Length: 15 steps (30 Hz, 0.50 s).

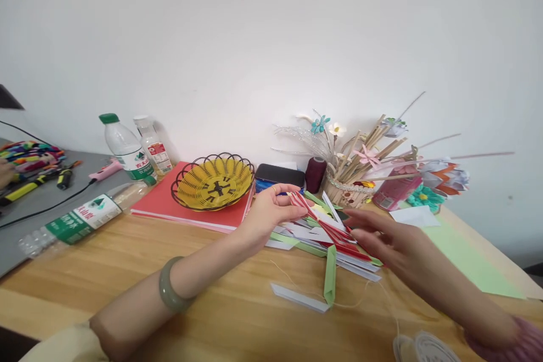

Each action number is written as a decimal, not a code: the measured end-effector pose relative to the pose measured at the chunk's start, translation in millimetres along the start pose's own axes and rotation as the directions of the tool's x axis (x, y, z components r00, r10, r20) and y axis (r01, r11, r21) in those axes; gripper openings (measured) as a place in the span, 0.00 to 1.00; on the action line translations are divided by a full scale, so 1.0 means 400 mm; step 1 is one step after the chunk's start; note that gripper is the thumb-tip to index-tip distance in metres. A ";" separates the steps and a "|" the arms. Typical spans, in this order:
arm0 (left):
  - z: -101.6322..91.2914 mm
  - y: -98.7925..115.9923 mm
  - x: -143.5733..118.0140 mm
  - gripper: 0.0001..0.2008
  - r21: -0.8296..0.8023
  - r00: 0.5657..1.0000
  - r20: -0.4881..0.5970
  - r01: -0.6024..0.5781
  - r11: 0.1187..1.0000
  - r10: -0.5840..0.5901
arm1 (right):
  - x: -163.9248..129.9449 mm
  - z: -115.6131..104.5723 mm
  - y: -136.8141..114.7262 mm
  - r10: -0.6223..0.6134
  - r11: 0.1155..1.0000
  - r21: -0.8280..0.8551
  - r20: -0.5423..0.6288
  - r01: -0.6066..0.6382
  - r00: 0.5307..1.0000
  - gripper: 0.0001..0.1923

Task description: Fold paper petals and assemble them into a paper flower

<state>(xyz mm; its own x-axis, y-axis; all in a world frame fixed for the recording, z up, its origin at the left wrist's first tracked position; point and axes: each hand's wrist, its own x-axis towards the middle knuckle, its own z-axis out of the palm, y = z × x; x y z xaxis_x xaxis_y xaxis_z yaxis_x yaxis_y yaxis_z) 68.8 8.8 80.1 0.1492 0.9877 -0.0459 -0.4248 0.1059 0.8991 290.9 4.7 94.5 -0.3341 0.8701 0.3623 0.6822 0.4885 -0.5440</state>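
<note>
A red-and-white folded paper piece (319, 218), pleated and gathered narrow at its middle, slants above a pile of paper strips. My left hand (274, 209) pinches its upper left end between thumb and fingers. At its lower right end is my right hand (379, 235), thumb and fingers closing about the edge; the exact contact is partly hidden. Under and around it lie white, red and green paper strips (356, 268). Closer to me are a folded green strip (330, 276) and a white strip (299, 297), with thin thread (360, 298) trailing beside them.
A yellow woven basket (237, 181) rests on red paper (159, 198). Bottles (131, 150) stand behind, and another lies at left (80, 220). A decorated pot (345, 192) of sticks and flowers, a maroon thread spool (316, 174) and green paper (466, 260) are farther right.
</note>
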 end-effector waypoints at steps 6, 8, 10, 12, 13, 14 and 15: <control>0.031 0.004 0.004 0.16 -0.019 0.999 0.024 -0.048 0.999 0.048 | 0.017 0.067 -0.069 -0.005 0.967 0.248 0.275 -0.066 0.961 0.15; 0.037 -0.004 0.006 0.15 -0.005 0.998 0.057 -0.027 1.000 0.027 | 0.014 0.075 -0.069 -0.023 0.965 0.260 0.245 -0.043 0.969 0.13; 0.040 -0.011 0.006 0.15 0.016 0.997 0.074 -0.005 1.000 0.004 | 0.013 0.079 -0.063 -0.023 0.974 0.224 0.151 -0.012 0.988 0.10; 0.038 -0.016 0.006 0.16 0.037 0.997 0.074 0.015 0.999 -0.017 | 0.013 0.080 -0.053 -0.031 0.983 0.182 -0.011 0.032 0.999 0.09; 0.037 -0.017 0.006 0.16 0.053 0.996 0.078 0.029 0.998 -0.033 | 0.014 0.080 -0.047 -0.050 0.985 0.162 -0.082 0.063 0.995 0.10; 0.035 -0.018 0.006 0.16 0.073 0.995 0.091 0.042 0.996 -0.048 | 0.016 0.079 -0.043 -0.084 0.985 0.143 -0.129 0.102 0.988 0.11; 0.034 -0.020 0.006 0.16 0.092 0.992 0.113 0.050 0.994 -0.060 | 0.017 0.078 -0.040 -0.128 0.982 0.121 -0.149 0.147 0.981 0.12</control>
<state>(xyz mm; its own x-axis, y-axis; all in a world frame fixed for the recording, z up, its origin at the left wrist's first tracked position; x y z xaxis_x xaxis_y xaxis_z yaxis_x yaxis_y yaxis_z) 84.6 9.0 78.6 0.2743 0.9603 -0.0503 -0.3325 0.1437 0.9321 257.5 4.8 81.9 -0.3186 0.7807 0.5375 0.5418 0.6153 -0.5726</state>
